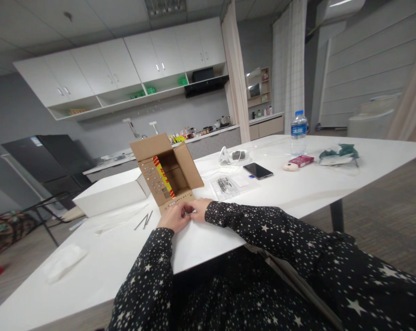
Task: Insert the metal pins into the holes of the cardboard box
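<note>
Small metal piece pinched at the near table edge

Left hand (173,217) and right hand (200,209) closed together on a small metal piece (188,213), just before the open cardboard box (166,172); best kept low over the white table (297,188), loose nails (144,221) lying nearby

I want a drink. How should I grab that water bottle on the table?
Wrap your hand around the middle of the water bottle, coming from the side. It stands upright and apart from the things near it, with round, straight walls; the capped top is narrower.
</note>
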A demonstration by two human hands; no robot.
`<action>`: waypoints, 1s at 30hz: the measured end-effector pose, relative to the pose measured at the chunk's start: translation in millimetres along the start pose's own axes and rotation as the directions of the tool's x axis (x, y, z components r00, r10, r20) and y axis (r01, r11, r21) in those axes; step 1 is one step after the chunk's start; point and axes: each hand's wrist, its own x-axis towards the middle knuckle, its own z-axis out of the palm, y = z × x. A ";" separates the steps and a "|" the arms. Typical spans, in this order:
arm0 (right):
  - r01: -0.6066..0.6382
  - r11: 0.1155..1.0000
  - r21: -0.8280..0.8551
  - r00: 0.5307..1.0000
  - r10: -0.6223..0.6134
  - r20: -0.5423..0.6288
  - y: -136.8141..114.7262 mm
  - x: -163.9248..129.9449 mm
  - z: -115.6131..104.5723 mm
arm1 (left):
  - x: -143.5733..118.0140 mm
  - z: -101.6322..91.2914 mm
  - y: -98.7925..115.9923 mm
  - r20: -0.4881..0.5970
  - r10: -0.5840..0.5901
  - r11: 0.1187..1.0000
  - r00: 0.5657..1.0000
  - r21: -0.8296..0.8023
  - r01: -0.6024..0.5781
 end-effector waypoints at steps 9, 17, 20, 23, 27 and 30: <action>0.030 1.000 -0.003 0.999 -0.030 -0.011 3.1 1.9 3.3 | 0.2 0.2 -0.6 0.007 0.020 1.000 1.000 0.006 -0.020; -0.015 1.000 0.018 1.000 0.015 -0.014 -1.6 -1.6 -0.7 | 0.8 -1.7 2.4 0.024 -0.006 1.000 1.000 -0.012 0.006; -0.016 1.000 0.013 1.000 0.017 -0.014 -2.7 -2.9 -2.5 | 1.5 -0.8 0.7 0.014 0.000 1.000 1.000 -0.029 0.001; -0.026 1.000 -0.001 1.000 0.026 -0.008 -2.6 -2.6 -2.7 | 1.9 -0.3 -0.6 0.002 -0.001 0.999 1.000 -0.036 0.001; -0.044 0.998 -0.037 0.999 0.044 0.004 -2.8 -2.1 -2.1 | 2.4 -0.1 -1.0 -0.013 -0.021 0.999 1.000 -0.032 0.020; -0.037 0.998 -0.049 0.999 0.037 -0.005 -3.7 -2.8 -2.1 | 3.4 0.5 -1.8 -0.041 -0.044 0.999 0.998 -0.030 0.042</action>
